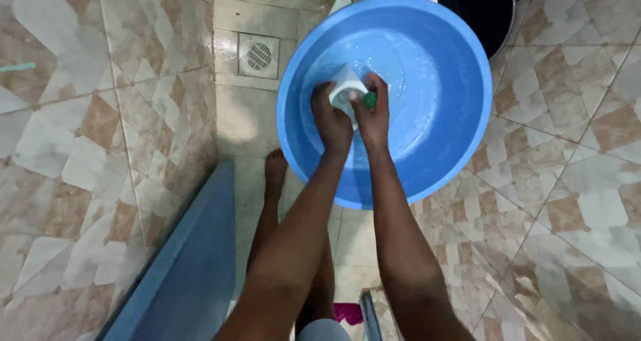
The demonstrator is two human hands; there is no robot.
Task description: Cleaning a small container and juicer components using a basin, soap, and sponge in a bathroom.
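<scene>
At the bottom of the frame two bare forearms rise toward the centre, with a leg and bare foot point(274, 171) between them and a blue ledge point(190, 261) slanting along the lower left. A scrap of pink cloth point(347, 312) and a thin metal edge show at the bottom centre. Just above centre, both hands meet inside the blue basin point(461, 154): the left hand point(332, 117) is curled around the near side of a small white packet point(346, 87), and the right hand point(372, 114) pinches the same packet from the right, with a green bit point(369, 100) showing at its fingers. Both grips are closed on the packet, which sits over the middle of the basin, above a shallow wet film. The floor tiles look glossy, so a bare foot could slip on them, and wet fingers could lose the packet into the water. If it tears suddenly, its contents could spill past the rim. Farther up are a square floor drain point(258, 55) at upper centre-left and a dark bucket point(477, 7) at the top right behind the basin. Count: one basin, one packet, one drain, one dark bucket, two hands.
</scene>
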